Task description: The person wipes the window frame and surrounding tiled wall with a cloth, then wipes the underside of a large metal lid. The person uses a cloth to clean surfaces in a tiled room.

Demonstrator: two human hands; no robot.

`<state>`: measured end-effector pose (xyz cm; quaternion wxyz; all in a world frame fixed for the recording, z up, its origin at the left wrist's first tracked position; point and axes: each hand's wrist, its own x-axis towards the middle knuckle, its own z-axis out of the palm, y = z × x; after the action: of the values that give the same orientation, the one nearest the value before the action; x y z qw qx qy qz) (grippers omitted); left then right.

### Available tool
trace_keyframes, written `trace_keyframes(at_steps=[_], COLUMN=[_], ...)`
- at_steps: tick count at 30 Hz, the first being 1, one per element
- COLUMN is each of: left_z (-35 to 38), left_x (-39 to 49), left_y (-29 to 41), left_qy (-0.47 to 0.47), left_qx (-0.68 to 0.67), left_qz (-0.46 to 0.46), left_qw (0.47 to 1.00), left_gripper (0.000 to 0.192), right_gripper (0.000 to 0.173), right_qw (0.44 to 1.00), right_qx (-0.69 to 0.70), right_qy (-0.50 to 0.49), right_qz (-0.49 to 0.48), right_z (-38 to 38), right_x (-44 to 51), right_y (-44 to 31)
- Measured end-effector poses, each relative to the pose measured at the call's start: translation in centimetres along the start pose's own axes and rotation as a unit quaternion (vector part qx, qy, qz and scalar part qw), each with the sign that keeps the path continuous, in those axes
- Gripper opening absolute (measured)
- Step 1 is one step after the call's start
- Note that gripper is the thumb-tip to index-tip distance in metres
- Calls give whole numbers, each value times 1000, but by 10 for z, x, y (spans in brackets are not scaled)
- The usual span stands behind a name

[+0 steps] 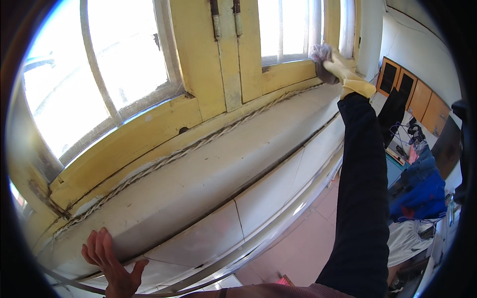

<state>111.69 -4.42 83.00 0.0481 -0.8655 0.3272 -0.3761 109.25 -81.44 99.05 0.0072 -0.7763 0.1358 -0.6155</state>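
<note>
My right hand (337, 67), in a pale yellow rubber glove, is closed around a crumpled greyish cloth (321, 54). It presses near the lower corner of the right window pane (288, 28), at the yellow wooden window frame (287, 73). Part of the cloth hangs down towards the windowsill (208, 164). My bare left hand (117, 264) rests at the sill's front edge, thumb apart from the fingers and nothing in it. A twisted cord (193, 145) runs along the back of the sill, below the frame.
White tiles (261, 197) face the wall under the sill, with a pipe or rail (272, 238) before them. Lower right, clothes (421, 190) hang near a cluttered table. Wooden cabinets (421, 93) stand against the far wall. Pinkish floor tiles (298, 246) show below.
</note>
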Motion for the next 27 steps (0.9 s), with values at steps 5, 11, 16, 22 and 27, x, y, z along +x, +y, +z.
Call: trace_keyframes(at_steps=[5,11,16,22,27], left_z=[0,1,-1,-3,-5], left_x=[-1,-1,-3,-2,2], left_y=[0,-1,-1,2,6], left_qy=[-4,-2,-6,-9,5], left_qx=[-3,-7,0,10,13], left_qz=[4,7,-1,4,25], left_qw=[1000,1000,1000,1000,1000], left_gripper=[106,105,105,106,104], right_gripper=[40,45,45,45,46], right_qw=[975,852,959,985,966], right_qx=[65,350,254,111,130], right_qy=[-182,-276,-30,-69,-207], right_qz=[113,274,119,113,80], right_z=[6,-31,-29,16,-5], right_x=[5,3,7,-6,-10], right_y=[17,30,8,13,-15])
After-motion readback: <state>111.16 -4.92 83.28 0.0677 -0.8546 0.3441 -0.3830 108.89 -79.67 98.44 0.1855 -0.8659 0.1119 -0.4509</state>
